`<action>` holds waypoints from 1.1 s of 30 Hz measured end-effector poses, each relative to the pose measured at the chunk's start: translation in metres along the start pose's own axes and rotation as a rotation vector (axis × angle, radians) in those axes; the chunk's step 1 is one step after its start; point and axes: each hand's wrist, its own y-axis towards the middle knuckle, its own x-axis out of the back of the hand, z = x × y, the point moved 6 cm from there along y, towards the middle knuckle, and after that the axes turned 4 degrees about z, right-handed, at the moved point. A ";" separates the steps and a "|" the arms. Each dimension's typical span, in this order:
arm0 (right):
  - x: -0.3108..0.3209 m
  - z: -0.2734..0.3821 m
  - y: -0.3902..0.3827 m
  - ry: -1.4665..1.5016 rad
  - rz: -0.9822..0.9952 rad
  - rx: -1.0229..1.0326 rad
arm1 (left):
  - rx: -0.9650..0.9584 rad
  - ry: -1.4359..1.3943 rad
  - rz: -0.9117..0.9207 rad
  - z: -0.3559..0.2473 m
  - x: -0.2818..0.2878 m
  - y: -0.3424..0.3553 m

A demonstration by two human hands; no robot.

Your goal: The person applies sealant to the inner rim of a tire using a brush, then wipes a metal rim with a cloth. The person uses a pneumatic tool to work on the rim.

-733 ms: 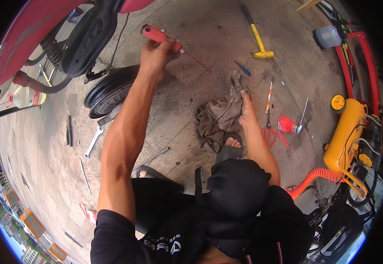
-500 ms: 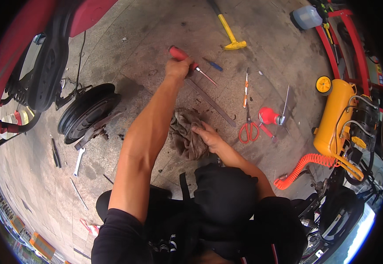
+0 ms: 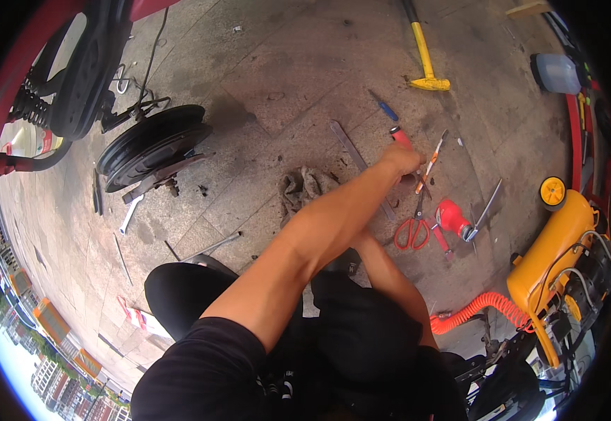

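Observation:
My left hand (image 3: 404,160) reaches across to the right, its fingers closed round the red handle of a screwdriver (image 3: 399,135). The shaft is hidden from sight. A crumpled grey-brown rag (image 3: 304,184) lies on the paving, partly behind my left forearm. My right forearm (image 3: 391,275) passes beneath the left one, which hides the right hand and its fingers. Close to my left hand lie a white-and-orange pen-like tool (image 3: 432,160), red-handled scissors (image 3: 412,234) and a long flat metal bar (image 3: 353,149).
A blue screwdriver (image 3: 387,110) and a yellow hammer (image 3: 429,83) lie farther off. A red bottle (image 3: 451,216) is at the right, before a yellow air compressor (image 3: 540,245) with an orange coiled hose (image 3: 484,309). On the left are a black wheel (image 3: 152,151) and a spanner (image 3: 130,214).
My left hand has swung right and nearer with the red-handled screwdriver, from beyond the flat bar to beside the scissors. My right hand, formerly on the rag, is now hidden. The view has shifted.

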 end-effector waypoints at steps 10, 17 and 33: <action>-0.025 0.232 0.038 -0.703 -0.240 0.728 | -0.733 1.273 -0.812 -0.086 0.292 -0.366; -0.197 0.311 0.075 -0.978 0.097 1.191 | -0.554 1.241 -1.035 -0.028 0.374 -0.408; -0.212 0.310 0.114 -1.215 0.041 0.965 | -0.689 0.977 -1.050 0.019 0.435 -0.433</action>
